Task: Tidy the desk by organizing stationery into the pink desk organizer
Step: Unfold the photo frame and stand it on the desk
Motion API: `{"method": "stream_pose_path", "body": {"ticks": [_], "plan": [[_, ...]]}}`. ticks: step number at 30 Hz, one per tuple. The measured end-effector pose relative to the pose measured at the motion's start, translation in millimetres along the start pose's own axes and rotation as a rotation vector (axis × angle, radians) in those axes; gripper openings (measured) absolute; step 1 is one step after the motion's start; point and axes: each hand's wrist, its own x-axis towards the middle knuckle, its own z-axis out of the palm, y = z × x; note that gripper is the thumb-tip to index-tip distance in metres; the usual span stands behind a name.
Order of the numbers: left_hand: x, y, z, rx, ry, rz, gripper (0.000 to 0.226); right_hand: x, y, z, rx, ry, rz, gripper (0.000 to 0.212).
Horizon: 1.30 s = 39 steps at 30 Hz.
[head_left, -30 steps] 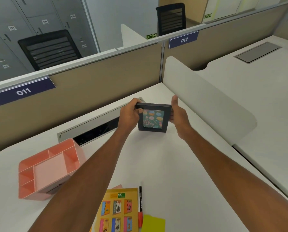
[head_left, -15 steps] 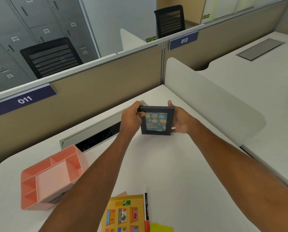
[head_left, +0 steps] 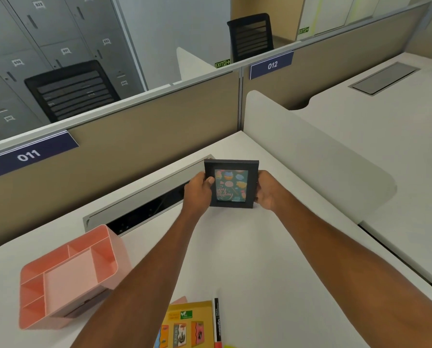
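You hold a black picture frame [head_left: 231, 183] upright between both hands near the far right corner of the white tabletop [head_left: 247, 247], its bottom edge at or just above the surface; which one, the view does not settle. Your left hand [head_left: 198, 190] clasps the frame's left side, thumb pressed on the front border and the other fingers wrapped behind it. Your right hand [head_left: 269, 189] closes on the right side the same way, fingers curled round the edge. The frame faces you and shows a dark green birthday card with cupcakes and cursive lettering. Just behind the frame, a grey cable tray [head_left: 144, 199] runs along the far edge of the tabletop, its slot dark and open. The pink desk organizer [head_left: 66, 277] stands near the left edge, well apart from the frame, and the compartments you can see into hold nothing. At the near edge, between your forearms, lies a yellow booklet [head_left: 184, 325] printed with small coloured pictures, and a black marker [head_left: 217, 320] with a red end lies just beside it on its right. A rounded white side screen [head_left: 310, 151] rises along the right edge of the tabletop, and a beige partition [head_left: 134, 136] with a blue label reading 011 stands behind the far edge.
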Motion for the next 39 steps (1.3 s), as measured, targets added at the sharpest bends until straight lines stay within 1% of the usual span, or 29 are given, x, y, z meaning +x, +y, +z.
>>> {"method": "stream_pose_path", "body": {"ticks": [7, 12, 16, 20, 24, 28, 35, 39], "plan": [[-1.6, -29.6, 7.0, -0.009, -0.085, -0.121, 0.029, 7.4, 2.1, -3.7, -0.009, -0.020, 0.031, 0.036], [-3.7, -28.2, 9.1, -0.036, -0.099, -0.112, 0.025, 15.4, 10.4, -10.2, 0.006, -0.057, 0.081, 0.041], [-7.2, -33.7, 13.4, -0.003, -0.116, -0.121, 0.025, 14.9, 13.1, -11.8, 0.002, -0.083, 0.102, 0.041], [-17.7, -49.9, 15.3, 0.000, -0.133, -0.138, 0.035, 13.7, 16.7, -11.3, 0.004, -0.076, 0.081, 0.042], [-30.2, -60.6, 16.5, -0.031, -0.115, -0.155, 0.047, 16.7, 22.6, -17.5, 0.025, -0.019, 0.021, 0.053], [-39.5, -61.6, 13.3, -0.047, -0.051, -0.180, 0.048, 15.6, 28.0, -27.5, 0.095, 0.018, -0.034, 0.055], [-65.2, -71.8, 4.5, 0.084, -0.045, -0.082, 0.044, 16.6, 49.1, -43.9, 0.226, 0.107, -0.104, 0.059], [-81.2, -77.4, -0.1, 0.285, -0.112, -0.031, 0.048, -0.6, 60.6, -47.7, 0.214, 0.153, -0.141, 0.056]]}}
